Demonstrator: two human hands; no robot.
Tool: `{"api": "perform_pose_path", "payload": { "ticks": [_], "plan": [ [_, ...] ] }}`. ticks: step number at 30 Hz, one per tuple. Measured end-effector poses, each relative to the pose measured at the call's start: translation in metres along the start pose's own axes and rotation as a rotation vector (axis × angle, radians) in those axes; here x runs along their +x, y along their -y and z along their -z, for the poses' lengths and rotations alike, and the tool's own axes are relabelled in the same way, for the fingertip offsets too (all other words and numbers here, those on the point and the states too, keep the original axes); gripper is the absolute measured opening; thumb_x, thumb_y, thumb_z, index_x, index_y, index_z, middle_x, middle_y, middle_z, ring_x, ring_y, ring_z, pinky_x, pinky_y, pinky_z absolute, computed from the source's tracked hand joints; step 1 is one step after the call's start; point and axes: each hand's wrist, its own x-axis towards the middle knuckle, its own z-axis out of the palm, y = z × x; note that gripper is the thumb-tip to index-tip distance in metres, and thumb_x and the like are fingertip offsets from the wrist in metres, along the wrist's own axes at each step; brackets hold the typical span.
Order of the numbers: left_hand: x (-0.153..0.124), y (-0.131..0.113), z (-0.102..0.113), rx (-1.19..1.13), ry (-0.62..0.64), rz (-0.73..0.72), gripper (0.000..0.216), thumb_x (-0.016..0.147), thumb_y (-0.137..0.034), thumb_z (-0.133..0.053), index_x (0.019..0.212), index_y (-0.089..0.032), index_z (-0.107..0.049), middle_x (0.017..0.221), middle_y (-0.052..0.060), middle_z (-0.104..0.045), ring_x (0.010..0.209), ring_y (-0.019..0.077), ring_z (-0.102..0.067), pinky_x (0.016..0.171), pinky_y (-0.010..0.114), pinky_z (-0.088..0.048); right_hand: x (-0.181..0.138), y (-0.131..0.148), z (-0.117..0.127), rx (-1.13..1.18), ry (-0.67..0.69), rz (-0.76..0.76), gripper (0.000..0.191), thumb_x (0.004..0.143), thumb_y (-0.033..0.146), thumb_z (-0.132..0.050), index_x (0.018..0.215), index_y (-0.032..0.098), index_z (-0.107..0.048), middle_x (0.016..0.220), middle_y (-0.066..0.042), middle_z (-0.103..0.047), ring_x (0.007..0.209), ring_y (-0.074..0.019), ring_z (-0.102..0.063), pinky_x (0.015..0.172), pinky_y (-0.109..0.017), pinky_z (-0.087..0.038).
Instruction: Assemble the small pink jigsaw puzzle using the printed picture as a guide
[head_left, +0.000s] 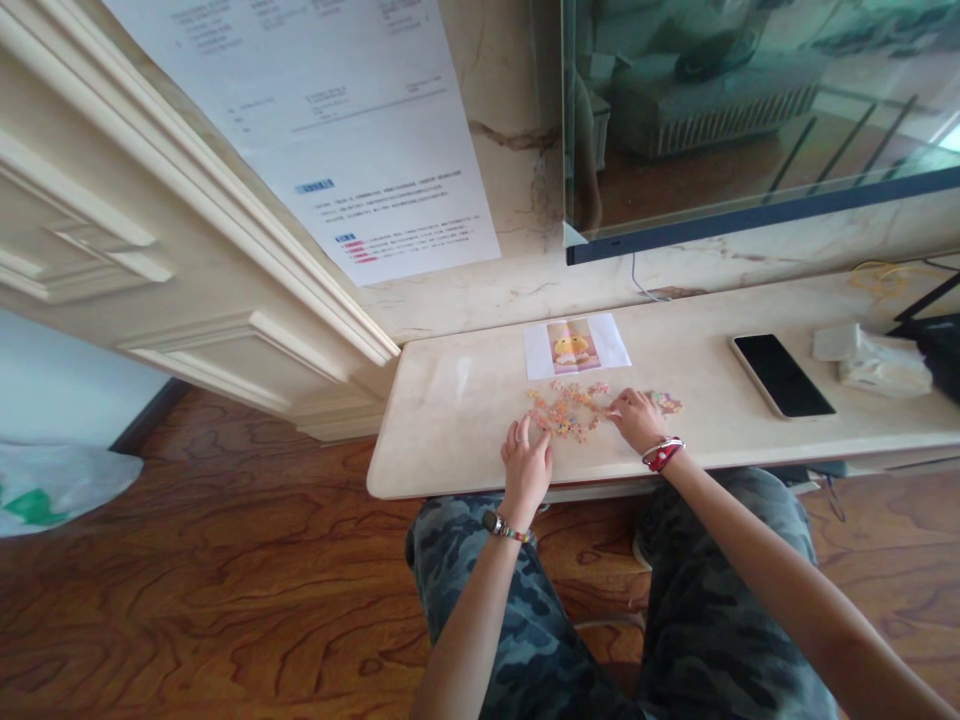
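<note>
Small pieces (564, 410): prints too small to tell
Right fingers (625, 401): hold unclear
Wall sheet (337, 130): top cut off, text blurred
Screen (720, 130): cut off, top and right
Bag (67, 485): cut off left

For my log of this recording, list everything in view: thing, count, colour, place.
counter: 1, cream, centre to right
puzzle-like pieces: many, too small to count, pink-orange, on counter
picture sheet: 1, white with yellow figure, behind pieces
phone: 1, black screen, right of pieces
packet: 1, whitish, right of phone
black object: 1, unclear, right edge
yellow cord: 1, behind packet
screen: 1, dark-framed, reflecting, upper right
printed sheet: 1, white, on wall
woodwork: cream panels, left
bag: 1, white-green, left edge
floor: brown, below
trousers: 1 pair, grey camouflage, below counter
bracelets: red and white, right wrist
left hand: 1, bare, at pieces' near-left edge
right hand: 1, bare, at pieces' right
</note>
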Motion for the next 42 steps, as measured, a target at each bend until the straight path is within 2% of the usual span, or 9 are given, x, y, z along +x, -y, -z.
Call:
{"api": "perform_pose_path", "payload": {
  "ticks": [6,11,18,25,29,36,38,42],
  "plan": [
    [-0.006,-0.001,0.000,0.012,0.011,0.003,0.037,0.078,-0.020,-0.046,0.113,-0.030,-0.049,0.131,0.007,-0.032,0.119,0.0263,-0.030,0.092,0.045,-0.034,-0.004,-0.004,-0.002,0.055,-0.030,0.010,0.016,0.078,0.025,-0.047,0.082,0.017,-0.061,0.090,-0.008,-0.055,0.086,-0.0196,-0.049,0.078,-0.033,-0.034],
    [-0.013,0.004,-0.007,0.048,-0.011,0.011,0.041,0.079,-0.023,-0.045,0.119,-0.030,-0.043,0.129,0.010,-0.034,0.119,0.0272,-0.031,0.090,0.044,-0.035,-0.009,-0.008,-0.006,0.140,-0.088,-0.011,0.017,0.076,0.023,-0.049,0.087,0.016,-0.059,0.092,-0.009,-0.054,0.088,-0.0201,-0.048,0.075,-0.032,-0.037],
    [-0.015,0.004,-0.008,0.051,-0.003,0.001,0.039,0.081,-0.026,-0.042,0.120,-0.032,-0.042,0.130,0.009,-0.032,0.119,0.0280,-0.029,0.089,0.046,-0.035,-0.027,0.007,-0.014,0.179,-0.145,0.074,0.021,0.077,0.023,-0.048,0.094,0.019,-0.060,0.094,-0.008,-0.053,0.087,-0.0190,-0.048,0.076,-0.032,-0.038],
    [-0.014,0.003,-0.005,0.052,0.007,0.024,0.038,0.081,-0.026,-0.043,0.118,-0.033,-0.044,0.131,0.009,-0.032,0.120,0.0278,-0.029,0.089,0.045,-0.035,-0.024,0.000,-0.015,0.133,-0.183,-0.055,0.025,0.076,0.027,-0.048,0.097,0.017,-0.058,0.096,-0.011,-0.051,0.089,-0.0220,-0.047,0.074,-0.035,-0.039],
    [-0.013,0.003,-0.005,0.053,0.006,0.046,0.040,0.080,-0.026,-0.044,0.120,-0.033,-0.042,0.130,0.008,-0.032,0.119,0.0273,-0.030,0.090,0.046,-0.035,-0.020,-0.003,-0.014,0.112,-0.163,-0.043,0.024,0.075,0.028,-0.050,0.095,0.018,-0.059,0.095,-0.010,-0.051,0.088,-0.0221,-0.046,0.076,-0.037,-0.037],
    [-0.013,0.005,-0.004,0.058,-0.006,0.073,0.039,0.081,-0.027,-0.043,0.120,-0.032,-0.042,0.131,0.009,-0.032,0.120,0.0278,-0.029,0.090,0.046,-0.035,-0.010,0.008,-0.010,0.096,-0.133,-0.079,0.022,0.078,0.028,-0.045,0.090,0.018,-0.061,0.093,-0.009,-0.052,0.087,-0.0206,-0.046,0.075,-0.033,-0.036],
    [-0.013,0.007,-0.003,0.060,-0.017,0.084,0.041,0.081,-0.027,-0.042,0.122,-0.032,-0.039,0.131,0.010,-0.031,0.120,0.0279,-0.029,0.090,0.046,-0.035,-0.010,0.013,-0.009,0.110,-0.144,-0.049,0.024,0.079,0.028,-0.045,0.095,0.020,-0.061,0.095,-0.009,-0.052,0.087,-0.0203,-0.046,0.074,-0.032,-0.036],
    [-0.009,0.010,-0.001,0.058,-0.013,0.106,0.045,0.081,-0.027,-0.043,0.124,-0.033,-0.036,0.132,0.010,-0.030,0.119,0.0276,-0.030,0.089,0.045,-0.036,-0.016,0.026,-0.008,0.113,-0.092,0.113,0.027,0.079,0.028,-0.045,0.103,0.028,-0.058,0.104,-0.007,-0.050,0.087,-0.0195,-0.044,0.073,-0.032,-0.035]
  ]
}}
